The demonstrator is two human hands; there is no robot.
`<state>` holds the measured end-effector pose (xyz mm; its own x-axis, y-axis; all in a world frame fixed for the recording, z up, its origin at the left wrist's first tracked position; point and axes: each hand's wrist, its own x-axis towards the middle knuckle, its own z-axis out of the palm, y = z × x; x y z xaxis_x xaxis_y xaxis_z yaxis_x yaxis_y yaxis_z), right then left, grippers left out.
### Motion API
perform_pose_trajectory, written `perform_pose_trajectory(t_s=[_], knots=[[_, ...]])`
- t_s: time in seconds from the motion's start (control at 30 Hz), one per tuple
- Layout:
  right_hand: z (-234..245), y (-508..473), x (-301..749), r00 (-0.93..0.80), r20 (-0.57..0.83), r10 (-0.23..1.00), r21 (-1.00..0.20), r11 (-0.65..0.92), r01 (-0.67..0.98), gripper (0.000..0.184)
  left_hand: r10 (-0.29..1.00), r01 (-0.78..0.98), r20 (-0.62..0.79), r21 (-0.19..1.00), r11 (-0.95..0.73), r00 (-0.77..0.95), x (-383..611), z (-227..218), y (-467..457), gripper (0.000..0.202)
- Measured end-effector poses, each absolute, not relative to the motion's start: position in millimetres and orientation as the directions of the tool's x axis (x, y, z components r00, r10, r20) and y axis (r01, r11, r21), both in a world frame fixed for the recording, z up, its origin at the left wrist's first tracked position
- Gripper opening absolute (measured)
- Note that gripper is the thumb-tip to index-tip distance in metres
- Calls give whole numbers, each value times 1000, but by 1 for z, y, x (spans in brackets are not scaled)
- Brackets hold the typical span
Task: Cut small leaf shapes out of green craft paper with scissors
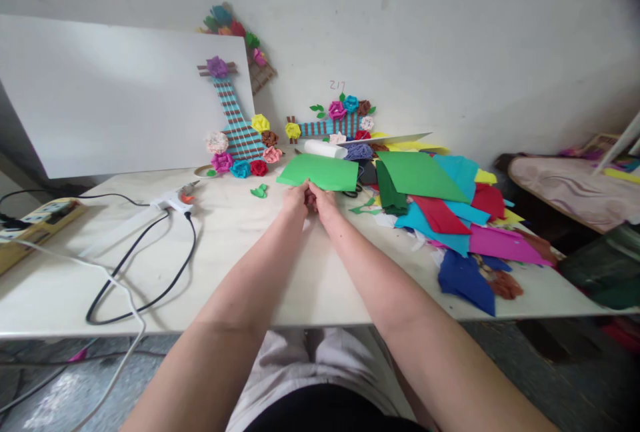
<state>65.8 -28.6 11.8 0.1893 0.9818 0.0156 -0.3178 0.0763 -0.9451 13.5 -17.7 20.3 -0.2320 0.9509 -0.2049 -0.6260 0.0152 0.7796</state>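
Both my hands meet at the near edge of a light green paper sheet [320, 172] lying on the white table [240, 265]. My left hand [295, 200] and my right hand [323, 202] are closed side by side, fingers pinching the sheet's edge. Small green paper leaf cutouts [259, 191] lie just left of my hands. A darker green sheet [420, 175] lies to the right.
A pile of coloured paper sheets [460, 232] covers the table's right side. A glue gun [175, 200] with a black cord [150, 265] lies at left, beside a power strip [40, 215]. Paper-flower crafts [240, 132] lean against the wall, with a white roll [325, 149] and a white board [110, 99].
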Motion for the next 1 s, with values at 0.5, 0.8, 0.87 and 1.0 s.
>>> perform_pose_trajectory(t_s=[0.5,0.8,0.87,1.0], knots=[[8,-25,63,222,-1,975,-946,72,-317,33,836,-642,-300,763,-78,-459,-10,19,-5,12],[8,-19,71,258,-32,966,-917,75,-392,31,831,-638,-265,758,-134,-489,-18,20,-7,14],[6,-18,71,240,-27,970,-917,72,-393,32,877,-649,-225,751,-122,-424,-14,18,-8,24],[4,-18,69,214,33,976,-918,114,-379,34,967,-602,-129,798,-32,-222,0,13,-12,30]])
